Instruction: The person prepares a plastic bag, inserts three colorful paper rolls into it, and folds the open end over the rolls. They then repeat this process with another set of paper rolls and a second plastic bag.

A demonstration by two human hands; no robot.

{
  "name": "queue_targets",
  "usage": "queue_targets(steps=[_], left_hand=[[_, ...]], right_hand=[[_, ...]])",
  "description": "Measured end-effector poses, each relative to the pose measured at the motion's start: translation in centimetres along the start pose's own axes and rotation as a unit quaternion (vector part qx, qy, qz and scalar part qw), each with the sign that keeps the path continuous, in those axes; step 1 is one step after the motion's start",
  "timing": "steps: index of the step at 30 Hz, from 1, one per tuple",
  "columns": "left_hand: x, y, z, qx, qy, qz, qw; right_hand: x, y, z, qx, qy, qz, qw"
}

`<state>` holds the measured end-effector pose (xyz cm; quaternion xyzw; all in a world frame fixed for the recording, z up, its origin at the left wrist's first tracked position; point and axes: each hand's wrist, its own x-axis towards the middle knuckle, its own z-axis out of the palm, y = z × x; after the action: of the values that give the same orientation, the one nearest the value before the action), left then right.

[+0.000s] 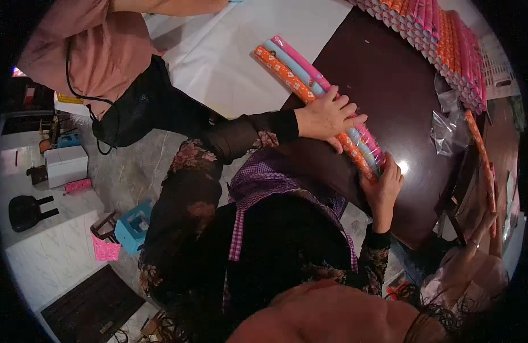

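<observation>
Three patterned rolls lie side by side in front of me: an orange one (284, 74), a light blue one (291, 64) and a pink one (303, 62). Shiny clear plastic shows around their near part. My left hand (327, 116) lies across the middle of the rolls, its fingers spread over them. At their near end is my right hand (385, 186), with its fingers curled round the ends of the rolls.
A large stack of pink and orange rolls (429, 43) stands on the dark table (384, 74) at the back right. Clear plastic bags (445, 134) lie nearby. White sheeting (218, 63) covers the left part. Co-workers are at the upper left and lower right, one holding an orange roll (482, 154).
</observation>
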<state>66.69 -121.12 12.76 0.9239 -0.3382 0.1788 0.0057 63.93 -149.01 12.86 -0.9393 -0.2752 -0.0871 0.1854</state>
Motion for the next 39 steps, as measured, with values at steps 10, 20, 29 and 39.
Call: queue_targets(steps=[10, 20, 29, 39], left_hand=[[-0.6, -1.7, 0.6, -0.152, 0.085, -0.054, 0.983], [-14.4, -16.5, 0.8, -0.13, 0.219, -0.486, 0.836], [-14.4, -17.4, 1.1, -0.179, 0.086, -0.483, 0.853], [-14.5, -15.3, -0.7, -0.106, -0.012, -0.54, 0.835]], right_hand=[[0.4, 0.7, -0.2, -0.008, -0.003, -0.013, 1.0], [0.4, 1.7, 0.0, -0.001, -0.023, -0.002, 1.0], [0.3, 1.3, 0.0, 0.003, -0.012, 0.002, 1.0], [0.6, 2.0, -0.1, 0.003, -0.018, -0.013, 1.0]])
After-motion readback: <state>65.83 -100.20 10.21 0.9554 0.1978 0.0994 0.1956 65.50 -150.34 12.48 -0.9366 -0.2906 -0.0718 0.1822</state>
